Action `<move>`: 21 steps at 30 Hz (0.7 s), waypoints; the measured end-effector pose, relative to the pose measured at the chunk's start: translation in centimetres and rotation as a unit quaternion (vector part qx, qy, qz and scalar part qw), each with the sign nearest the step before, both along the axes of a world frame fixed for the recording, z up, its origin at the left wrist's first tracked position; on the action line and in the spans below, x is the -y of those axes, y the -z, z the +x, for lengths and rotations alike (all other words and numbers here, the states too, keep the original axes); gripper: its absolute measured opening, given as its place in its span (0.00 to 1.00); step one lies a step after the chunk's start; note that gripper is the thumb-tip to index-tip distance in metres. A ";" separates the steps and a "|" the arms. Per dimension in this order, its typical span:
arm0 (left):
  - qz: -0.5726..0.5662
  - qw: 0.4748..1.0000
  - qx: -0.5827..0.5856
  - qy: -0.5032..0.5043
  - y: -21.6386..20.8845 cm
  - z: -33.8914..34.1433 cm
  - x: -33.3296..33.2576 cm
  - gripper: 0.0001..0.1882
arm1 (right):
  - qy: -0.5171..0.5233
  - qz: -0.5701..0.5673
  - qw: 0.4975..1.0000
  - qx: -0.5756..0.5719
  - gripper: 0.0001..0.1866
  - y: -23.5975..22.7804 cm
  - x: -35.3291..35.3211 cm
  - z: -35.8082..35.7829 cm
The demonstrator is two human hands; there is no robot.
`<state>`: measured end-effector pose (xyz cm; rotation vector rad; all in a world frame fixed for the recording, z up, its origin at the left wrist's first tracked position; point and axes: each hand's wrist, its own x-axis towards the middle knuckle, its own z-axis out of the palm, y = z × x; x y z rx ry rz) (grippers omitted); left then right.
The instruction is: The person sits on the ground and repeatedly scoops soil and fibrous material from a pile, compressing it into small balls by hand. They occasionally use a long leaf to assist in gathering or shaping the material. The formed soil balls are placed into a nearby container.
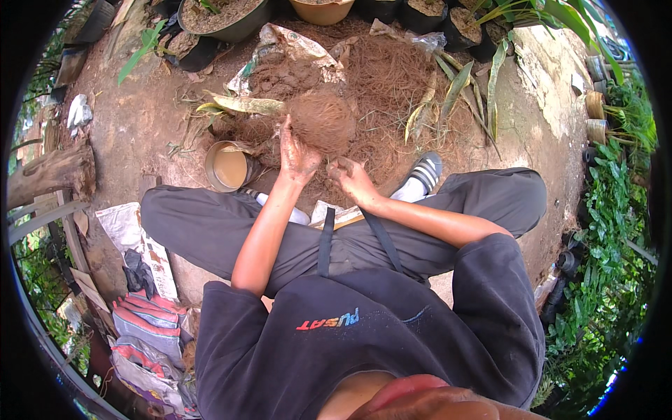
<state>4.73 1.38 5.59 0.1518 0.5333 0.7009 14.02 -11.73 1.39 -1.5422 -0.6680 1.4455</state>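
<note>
— Closest to the camera come part of the person's head [455, 404] and, just beyond, a dark shirt [392, 318]. What occupies the hands?
— Fibre ball [322, 120]: a shaggy, brown, roughly round mass above the middle of the ground [154, 140], short of the far edge, where pots [323, 10] stand. The left hand [299, 161] is clamped on its near left side, palm partly facing the camera.
— And the right hand [352, 183]?
— Just beside the ball's near side, its fingers bent and drawn close together. Whether they pinch a strand cannot be told.
— How is such a ball best handled?
— Judging by its loose surface, with broad, even pressure: one palm steadies the mass while the other hand works lightly around it. Hard pinching at one spot would probably draw tufts out and spoil the roundness.
— Which materials surround it?
— Beyond the ball, dark, lumpy mud [280, 80] lies on a crumpled white sack [301, 42]; to the right spreads a matted heap of wiry fibre [388, 80]. Left of the hands, a round bucket [211, 168] contains smooth, cloudy brown water [229, 166]. Long, flat, yellowing leaves [458, 87] lie along the heap's right edge.
</note>
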 end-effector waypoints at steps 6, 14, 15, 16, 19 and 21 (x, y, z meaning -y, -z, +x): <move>0.099 0.986 -0.131 0.035 1.3 1.1 1.5 0.33 | -0.164 -0.001 0.965 0.206 0.14 -7.6 -1.3 0.8; 0.047 0.957 -0.279 0.071 3.4 1.8 4.2 0.34 | -0.238 0.033 0.908 0.344 0.14 -13.6 -4.2 5.5; 0.072 0.957 -0.263 0.096 4.3 1.6 3.9 0.36 | -0.228 0.030 0.900 0.371 0.15 -14.0 -4.6 6.3; 0.097 0.956 -0.246 0.126 5.5 1.3 3.6 0.39 | -0.214 0.046 0.896 0.386 0.15 -14.3 -4.9 7.3; 0.131 0.955 -0.211 0.163 5.7 1.0 3.5 0.39 | -0.211 0.124 0.845 0.475 0.16 -15.5 -5.4 10.3; 0.119 0.965 -0.160 0.172 2.6 2.0 3.7 0.40 | -0.226 0.141 0.806 0.529 0.15 -15.3 -5.6 11.8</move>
